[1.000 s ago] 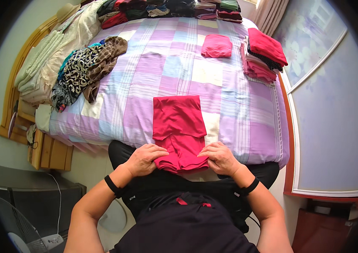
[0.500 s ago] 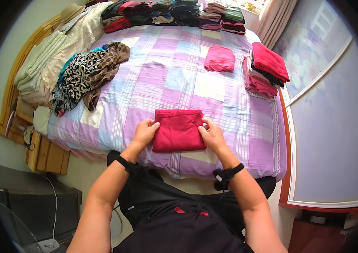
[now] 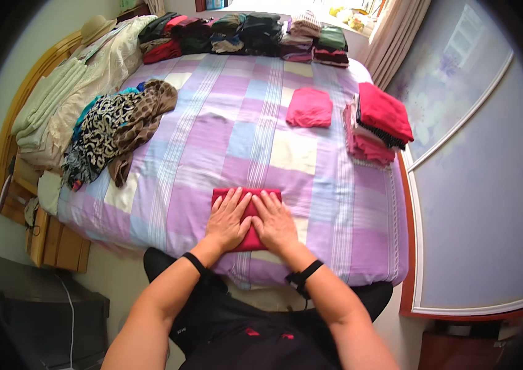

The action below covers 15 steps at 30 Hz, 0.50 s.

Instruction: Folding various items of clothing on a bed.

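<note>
A folded red garment (image 3: 247, 242) lies flat on the near edge of the bed, in front of me. My left hand (image 3: 228, 220) rests palm down on its left half, fingers stretched out. Beside it, my right hand (image 3: 273, 221) lies flat on the right half, its fingers spread as well. The two hands nearly meet over the middle of the cloth and cover much of it. Farther off to the right, a folded pink garment (image 3: 309, 108) lies alone on the checked bedspread (image 3: 212, 142).
A stack of folded clothes (image 3: 385, 114) topped with red stands at the right edge of the bed. Several folded piles (image 3: 261, 34) line the far side. A loose heap of patterned clothes (image 3: 110, 132) lies at left. A wardrobe (image 3: 477, 185) borders the bed's right.
Both hands have left the side edges of the red garment and now lie flat on top of it. The whole view has shifted a little.
</note>
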Each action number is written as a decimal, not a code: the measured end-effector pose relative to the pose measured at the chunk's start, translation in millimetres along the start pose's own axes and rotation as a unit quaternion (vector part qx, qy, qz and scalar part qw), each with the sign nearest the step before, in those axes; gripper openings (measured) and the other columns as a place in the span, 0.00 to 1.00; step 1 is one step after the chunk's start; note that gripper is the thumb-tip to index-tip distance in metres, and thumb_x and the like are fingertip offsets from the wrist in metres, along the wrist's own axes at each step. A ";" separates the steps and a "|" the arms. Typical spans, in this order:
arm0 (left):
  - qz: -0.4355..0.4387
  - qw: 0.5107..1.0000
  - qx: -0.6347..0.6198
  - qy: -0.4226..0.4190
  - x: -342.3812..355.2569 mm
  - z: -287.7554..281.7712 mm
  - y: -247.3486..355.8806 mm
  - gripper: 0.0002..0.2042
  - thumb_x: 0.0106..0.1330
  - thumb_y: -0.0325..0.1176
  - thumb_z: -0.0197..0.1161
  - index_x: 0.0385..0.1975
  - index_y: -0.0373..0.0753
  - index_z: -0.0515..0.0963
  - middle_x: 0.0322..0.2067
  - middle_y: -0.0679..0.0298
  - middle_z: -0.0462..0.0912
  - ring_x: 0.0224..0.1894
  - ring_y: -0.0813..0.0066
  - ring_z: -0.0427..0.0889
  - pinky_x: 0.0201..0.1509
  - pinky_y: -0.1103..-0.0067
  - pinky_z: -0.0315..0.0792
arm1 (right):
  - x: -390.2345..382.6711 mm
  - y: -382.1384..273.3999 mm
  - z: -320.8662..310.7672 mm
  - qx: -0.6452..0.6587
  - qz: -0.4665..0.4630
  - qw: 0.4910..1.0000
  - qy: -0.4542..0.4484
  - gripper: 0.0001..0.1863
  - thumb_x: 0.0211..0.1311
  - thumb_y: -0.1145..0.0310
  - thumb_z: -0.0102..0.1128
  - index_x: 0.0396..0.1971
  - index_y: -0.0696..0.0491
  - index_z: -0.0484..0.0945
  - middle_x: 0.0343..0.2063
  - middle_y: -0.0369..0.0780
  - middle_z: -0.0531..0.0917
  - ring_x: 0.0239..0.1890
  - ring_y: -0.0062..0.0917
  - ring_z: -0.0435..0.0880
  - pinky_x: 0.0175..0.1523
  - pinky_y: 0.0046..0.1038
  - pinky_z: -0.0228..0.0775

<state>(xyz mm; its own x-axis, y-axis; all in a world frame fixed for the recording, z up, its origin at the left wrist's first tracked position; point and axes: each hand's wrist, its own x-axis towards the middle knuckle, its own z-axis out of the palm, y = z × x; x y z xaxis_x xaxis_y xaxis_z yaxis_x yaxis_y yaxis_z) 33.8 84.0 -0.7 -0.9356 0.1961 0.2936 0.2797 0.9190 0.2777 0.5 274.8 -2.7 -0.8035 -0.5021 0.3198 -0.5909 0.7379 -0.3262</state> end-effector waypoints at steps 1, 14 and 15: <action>0.000 1.000 0.000 -0.014 -2.5 0.2 -0.7 0.33 0.71 0.49 0.54 0.75 0.47 0.60 0.76 0.54 0.56 0.79 0.58 0.52 0.80 0.58 0.44 | -3.6 -1.5 -0.3 -0.002 0.003 1.000 0.000 0.31 0.73 0.51 0.52 0.72 0.46 0.66 0.73 0.44 0.64 0.76 0.38 0.60 0.77 0.44 0.50; -0.007 1.000 0.014 0.008 5.5 -20.0 -6.9 0.31 0.69 0.49 0.58 0.71 0.46 0.67 0.73 0.51 0.62 0.76 0.54 0.59 0.77 0.59 0.53 | -8.5 5.8 -1.1 -0.001 0.006 1.000 0.015 0.32 0.73 0.49 0.50 0.73 0.46 0.63 0.74 0.43 0.63 0.76 0.37 0.59 0.78 0.44 0.48; -0.034 0.999 -0.009 0.024 5.9 -29.2 -15.9 0.30 0.68 0.49 0.60 0.68 0.44 0.69 0.71 0.51 0.65 0.74 0.54 0.62 0.74 0.59 0.57 | -9.1 4.5 -1.7 -0.001 0.011 1.000 0.011 0.32 0.74 0.49 0.49 0.74 0.45 0.63 0.74 0.42 0.63 0.77 0.37 0.59 0.78 0.44 0.48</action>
<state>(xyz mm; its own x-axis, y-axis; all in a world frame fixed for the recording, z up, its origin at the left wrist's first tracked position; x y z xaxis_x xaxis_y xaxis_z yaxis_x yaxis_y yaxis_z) 30.0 60.6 23.3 -0.9416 0.1157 0.3161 0.2192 0.9235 0.3150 5.2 283.4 -5.5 -0.8151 -0.4750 0.3316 -0.5722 0.7497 -0.3326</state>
